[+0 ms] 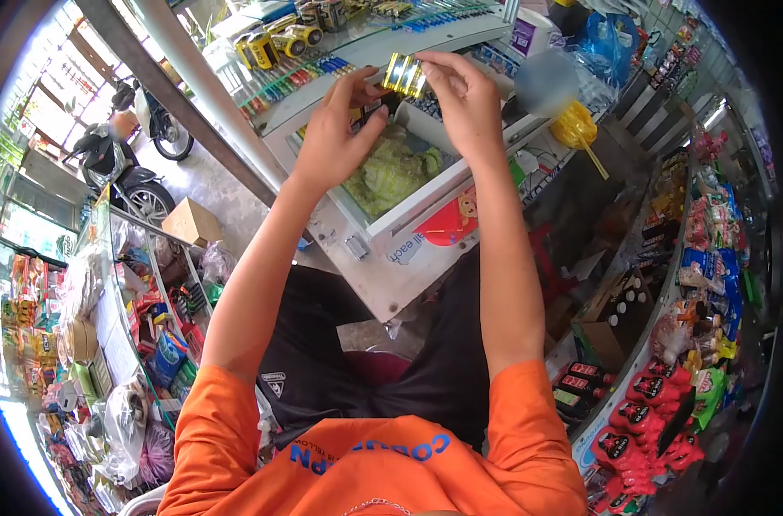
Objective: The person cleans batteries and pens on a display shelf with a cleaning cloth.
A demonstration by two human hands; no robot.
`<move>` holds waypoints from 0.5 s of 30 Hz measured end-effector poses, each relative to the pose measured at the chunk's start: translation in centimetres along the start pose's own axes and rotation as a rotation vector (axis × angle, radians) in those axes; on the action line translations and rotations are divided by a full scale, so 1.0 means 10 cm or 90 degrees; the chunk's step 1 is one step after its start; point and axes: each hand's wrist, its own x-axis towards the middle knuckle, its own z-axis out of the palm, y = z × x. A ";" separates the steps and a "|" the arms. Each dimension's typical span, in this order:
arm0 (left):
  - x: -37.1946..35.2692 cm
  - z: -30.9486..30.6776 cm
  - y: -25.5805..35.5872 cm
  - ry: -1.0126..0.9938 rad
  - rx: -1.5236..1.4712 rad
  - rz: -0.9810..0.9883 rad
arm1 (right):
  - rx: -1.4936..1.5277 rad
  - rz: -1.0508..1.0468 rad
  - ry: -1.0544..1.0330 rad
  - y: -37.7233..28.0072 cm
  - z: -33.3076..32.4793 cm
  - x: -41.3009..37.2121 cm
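I am holding one battery pack (403,75) in two hands, left hand (340,138) and right hand (462,95). I am facing two motorbikes (120,172) (161,120) and one cardboard box (192,222).

Glass display counter (426,43), stocked shelves (705,258) on the right, concrete floor (206,176), 2 motorbikes (120,172) in daylight outside.

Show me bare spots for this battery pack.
Bare glass on the counter top between the yellow batteries and the blue pens. The drawer looks free only along its near edge, beside the green bundle. Coloured pens crowd the counter's left rim; the battery pack hangs over the drawer.
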 end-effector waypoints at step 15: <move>-0.02 0.01 0.02 0.073 0.032 0.048 | 0.042 -0.014 -0.186 -0.31 0.04 -0.10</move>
